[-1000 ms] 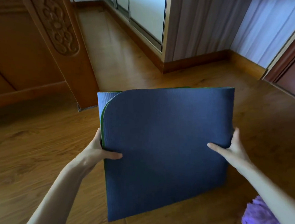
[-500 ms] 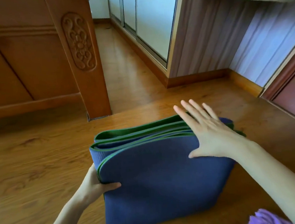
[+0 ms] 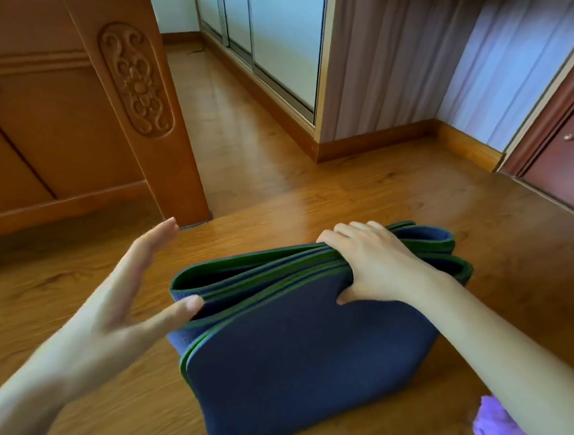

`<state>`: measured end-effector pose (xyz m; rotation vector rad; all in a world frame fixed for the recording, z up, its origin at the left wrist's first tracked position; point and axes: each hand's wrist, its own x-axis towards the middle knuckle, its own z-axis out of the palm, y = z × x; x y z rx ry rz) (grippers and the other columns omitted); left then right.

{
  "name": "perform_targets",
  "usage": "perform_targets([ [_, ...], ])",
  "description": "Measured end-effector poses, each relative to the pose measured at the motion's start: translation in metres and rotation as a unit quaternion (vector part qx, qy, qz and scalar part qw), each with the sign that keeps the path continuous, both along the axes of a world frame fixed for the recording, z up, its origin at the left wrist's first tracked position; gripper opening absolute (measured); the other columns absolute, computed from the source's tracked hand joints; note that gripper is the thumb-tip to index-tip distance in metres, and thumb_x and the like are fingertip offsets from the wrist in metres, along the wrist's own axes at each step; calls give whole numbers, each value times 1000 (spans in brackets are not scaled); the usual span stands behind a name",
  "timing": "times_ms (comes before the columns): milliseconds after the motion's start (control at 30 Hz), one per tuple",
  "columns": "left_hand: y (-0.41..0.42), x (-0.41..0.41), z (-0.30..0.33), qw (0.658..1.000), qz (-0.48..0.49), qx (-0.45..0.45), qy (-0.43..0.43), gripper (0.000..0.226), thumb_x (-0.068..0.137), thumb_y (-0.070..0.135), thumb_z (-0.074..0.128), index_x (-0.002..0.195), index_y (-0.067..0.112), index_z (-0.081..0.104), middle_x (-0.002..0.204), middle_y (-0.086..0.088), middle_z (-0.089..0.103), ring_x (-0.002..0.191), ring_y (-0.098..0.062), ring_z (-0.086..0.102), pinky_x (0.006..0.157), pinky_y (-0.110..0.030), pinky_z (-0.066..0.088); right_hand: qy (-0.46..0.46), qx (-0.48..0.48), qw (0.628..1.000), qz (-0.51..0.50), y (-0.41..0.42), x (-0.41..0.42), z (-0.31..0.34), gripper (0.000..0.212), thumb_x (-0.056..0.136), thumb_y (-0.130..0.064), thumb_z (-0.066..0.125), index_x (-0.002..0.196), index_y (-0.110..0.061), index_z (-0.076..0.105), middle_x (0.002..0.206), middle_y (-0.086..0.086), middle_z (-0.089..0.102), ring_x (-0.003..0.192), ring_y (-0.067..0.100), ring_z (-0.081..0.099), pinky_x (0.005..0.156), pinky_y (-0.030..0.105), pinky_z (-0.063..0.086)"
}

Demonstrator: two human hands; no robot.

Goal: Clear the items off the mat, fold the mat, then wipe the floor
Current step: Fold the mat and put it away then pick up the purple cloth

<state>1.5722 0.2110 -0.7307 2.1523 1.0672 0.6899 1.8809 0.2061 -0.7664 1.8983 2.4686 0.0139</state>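
Observation:
The blue mat with green edges [image 3: 307, 360] stands folded into several layers on the wooden floor [image 3: 346, 199], its folds pointing up. My right hand [image 3: 371, 262] grips the top of the folded layers, fingers over the far side and thumb on the near face. My left hand [image 3: 123, 295] hovers beside the mat's left edge with straight fingers, its thumb tip at the fold and holding nothing. A purple cloth [image 3: 494, 422] shows at the bottom right corner, partly hidden by my right forearm.
A carved wooden bed frame [image 3: 131, 92] stands to the left. Sliding wardrobe doors [image 3: 277, 29] and a curtain [image 3: 383, 62] line the back. A dark red door [image 3: 569, 160] is at the right. Bare floor lies around the mat.
My right hand went from flat above the mat to gripping its top folds. My left hand let go of the left edge and opened beside it.

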Motion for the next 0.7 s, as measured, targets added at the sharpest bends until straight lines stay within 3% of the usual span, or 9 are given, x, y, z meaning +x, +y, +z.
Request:
perform_targets([
  [67, 0, 37, 11, 986, 25, 82, 145, 104, 60, 89, 41, 146, 42, 7, 146, 32, 10, 132, 16, 9, 110, -18, 12, 13, 7, 1000, -3, -1, 1, -1, 75, 63, -52, 76, 124, -29, 40, 108, -10, 49, 104, 15, 46, 88, 30, 31],
  [167, -5, 101, -13, 932, -3, 203, 300, 117, 64, 88, 28, 148, 19, -14, 157, 6, -3, 144, -12, -3, 109, -22, -7, 8, 16, 1000, -3, -5, 2, -2, 75, 61, -52, 76, 123, -28, 41, 108, -9, 49, 103, 16, 46, 89, 31, 32],
  [267, 6, 122, -38, 898, -7, 226, 379, 122, 69, 77, 52, 147, 10, -14, 155, -6, 12, 142, -27, 12, 116, -38, 8, 4, 23, 1000, 6, -10, 0, -4, 74, 62, -50, 74, 122, -24, 39, 109, -8, 47, 103, 17, 45, 88, 32, 32],
  [333, 12, 122, -46, 892, 13, 246, 378, 125, 66, 74, 58, 148, 8, -8, 143, -3, 31, 129, -24, 33, 107, -36, 24, 8, 12, 1000, 14, -9, 0, -3, 77, 62, -51, 73, 125, -23, 37, 112, -6, 45, 104, 18, 43, 89, 32, 31],
  [400, 14, 124, -48, 897, 33, 247, 364, 123, 61, 73, 64, 148, 6, 9, 129, -1, 46, 115, -23, 46, 96, -35, 35, 1, -11, 1000, 20, -6, 1, -1, 84, 60, -56, 73, 128, -23, 34, 115, -5, 44, 105, 19, 43, 91, 32, 31],
  [500, 24, 129, -51, 901, 42, 240, 359, 88, 59, 71, 67, 123, 16, 39, 110, 3, 50, 101, -21, 51, 85, -32, 36, -22, -32, 999, 20, 4, 2, 0, 93, 57, -61, 74, 130, -23, 30, 115, -2, 44, 104, 21, 45, 93, 33, 33],
  [567, 35, 135, -51, 905, 45, 233, 352, 72, 62, 69, 66, 105, 20, 37, 103, 5, 48, 97, -19, 51, 82, -30, 34, -27, -32, 999, 14, 17, 2, -2, 89, 56, -60, 75, 125, -22, 34, 109, -2, 47, 100, 21, 49, 89, 33, 34],
  [700, 58, 143, -55, 911, 62, 222, 342, 67, 64, 65, 68, 93, 21, 27, 99, 6, 52, 93, -18, 55, 79, -28, 36, -18, -11, 1000, 12, 47, 5, -7, 74, 52, -59, 76, 106, -19, 45, 91, -5, 57, 85, 20, 57, 75, 33, 39],
])
